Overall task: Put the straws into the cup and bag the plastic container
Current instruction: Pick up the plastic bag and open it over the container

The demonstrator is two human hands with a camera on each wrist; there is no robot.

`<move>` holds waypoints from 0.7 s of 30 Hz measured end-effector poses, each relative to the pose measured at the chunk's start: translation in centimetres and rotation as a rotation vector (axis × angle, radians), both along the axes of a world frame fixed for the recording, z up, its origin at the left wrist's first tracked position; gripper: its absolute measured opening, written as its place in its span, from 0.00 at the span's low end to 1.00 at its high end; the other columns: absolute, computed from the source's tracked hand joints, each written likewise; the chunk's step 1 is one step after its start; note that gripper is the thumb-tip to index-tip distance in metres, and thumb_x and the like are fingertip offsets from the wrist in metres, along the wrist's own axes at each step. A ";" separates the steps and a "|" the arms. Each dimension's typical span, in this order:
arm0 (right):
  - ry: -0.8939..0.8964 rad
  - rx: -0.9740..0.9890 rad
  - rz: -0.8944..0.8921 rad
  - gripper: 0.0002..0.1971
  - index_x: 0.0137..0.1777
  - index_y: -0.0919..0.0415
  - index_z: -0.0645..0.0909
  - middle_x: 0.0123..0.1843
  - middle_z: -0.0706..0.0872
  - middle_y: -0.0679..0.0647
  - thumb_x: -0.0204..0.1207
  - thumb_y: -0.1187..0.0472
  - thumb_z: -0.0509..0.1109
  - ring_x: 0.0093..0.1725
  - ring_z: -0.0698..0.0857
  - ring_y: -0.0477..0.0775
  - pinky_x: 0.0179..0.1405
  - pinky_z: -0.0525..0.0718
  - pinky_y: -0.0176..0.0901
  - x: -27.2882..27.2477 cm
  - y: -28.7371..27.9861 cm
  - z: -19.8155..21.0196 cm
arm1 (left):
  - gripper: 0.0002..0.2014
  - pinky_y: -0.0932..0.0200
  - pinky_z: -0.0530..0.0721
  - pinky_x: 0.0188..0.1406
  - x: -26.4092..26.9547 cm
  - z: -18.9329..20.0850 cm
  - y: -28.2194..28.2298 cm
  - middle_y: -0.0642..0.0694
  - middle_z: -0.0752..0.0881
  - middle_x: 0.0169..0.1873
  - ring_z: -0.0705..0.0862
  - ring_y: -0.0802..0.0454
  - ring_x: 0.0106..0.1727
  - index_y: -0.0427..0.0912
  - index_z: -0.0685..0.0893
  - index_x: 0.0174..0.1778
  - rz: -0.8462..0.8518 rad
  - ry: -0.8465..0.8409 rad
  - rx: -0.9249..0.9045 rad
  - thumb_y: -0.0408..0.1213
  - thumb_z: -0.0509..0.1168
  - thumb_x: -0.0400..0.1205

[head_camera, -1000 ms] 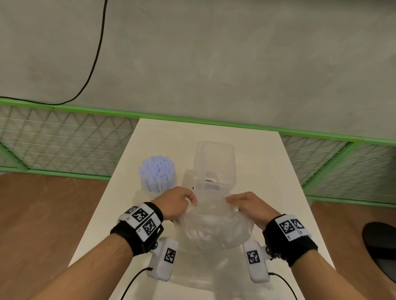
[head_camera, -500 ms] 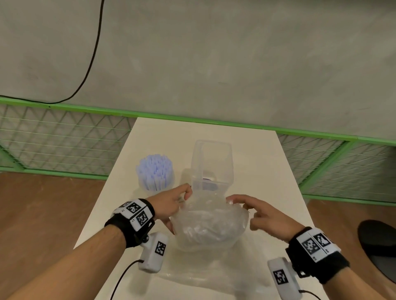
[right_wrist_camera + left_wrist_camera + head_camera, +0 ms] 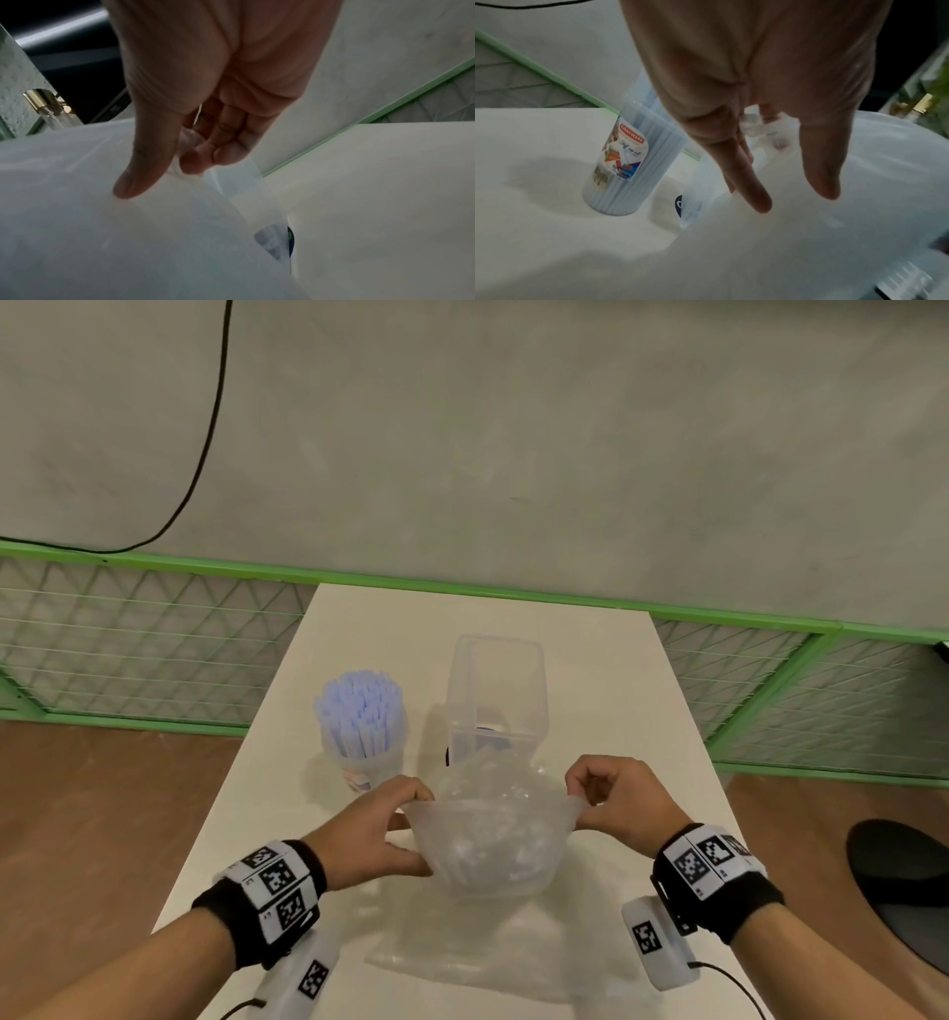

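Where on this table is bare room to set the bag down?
Bare: the far table strip behind the plastic container, and the right edge beside it. Crowded: cup of straws, container and bag between left hand and right hand.

Grey concrete wall [image 3: 513,428] fills upper frame; black cable [image 3: 205,444] upper left. Green mesh fence [image 3: 128,649] mid-frame. White table [image 3: 606,690] centre, brown floor [image 3: 102,814] beside.

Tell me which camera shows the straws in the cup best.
The head view: the straws stand bundled in the cup, tops fully visible. The left wrist view shows them only side-on through the cup wall, tops hidden behind the left hand. The right wrist view misses them.
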State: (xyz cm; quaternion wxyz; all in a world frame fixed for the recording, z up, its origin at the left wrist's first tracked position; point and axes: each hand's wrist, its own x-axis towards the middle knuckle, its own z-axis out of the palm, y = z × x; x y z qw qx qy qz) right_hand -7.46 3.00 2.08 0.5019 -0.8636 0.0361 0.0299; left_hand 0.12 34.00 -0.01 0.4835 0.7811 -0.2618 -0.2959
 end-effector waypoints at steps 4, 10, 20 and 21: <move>-0.040 0.054 -0.048 0.12 0.31 0.56 0.84 0.27 0.79 0.48 0.60 0.71 0.83 0.29 0.71 0.48 0.33 0.76 0.41 -0.3 0.2 -1.0 | 0.16 0.65 0.82 0.53 0.9 -0.4 0.0 0.61 0.77 0.53 0.79 0.59 0.55 0.56 0.84 0.36 -0.013 -0.116 -0.052 0.29 0.80 0.69; -0.061 0.109 0.035 0.16 0.51 0.51 0.88 0.52 0.88 0.47 0.65 0.66 0.81 0.51 0.89 0.50 0.57 0.85 0.42 -1.4 0.5 -1.9 | 0.14 0.53 0.90 0.37 1.0 -1.3 -1.1 0.61 0.74 0.54 0.78 0.53 0.55 0.44 0.81 0.31 0.113 -0.197 -0.112 0.20 0.73 0.73; -0.185 0.102 -0.081 0.16 0.40 0.51 0.85 0.45 0.87 0.48 0.55 0.52 0.86 0.42 0.87 0.54 0.47 0.89 0.46 -2.4 2.8 -2.1 | 0.18 0.65 0.86 0.54 -1.6 -1.0 -0.9 0.61 0.64 0.65 0.80 0.59 0.58 0.46 0.86 0.48 0.070 -0.125 -0.061 0.40 0.82 0.66; -0.194 0.135 -0.101 0.14 0.39 0.51 0.86 0.44 0.87 0.49 0.56 0.55 0.86 0.41 0.87 0.54 0.45 0.89 0.46 -2.5 3.1 -2.2 | 0.18 0.65 0.86 0.54 -1.8 -0.7 -0.9 0.61 0.64 0.65 0.80 0.59 0.58 0.47 0.87 0.47 0.077 -0.121 -0.071 0.43 0.84 0.65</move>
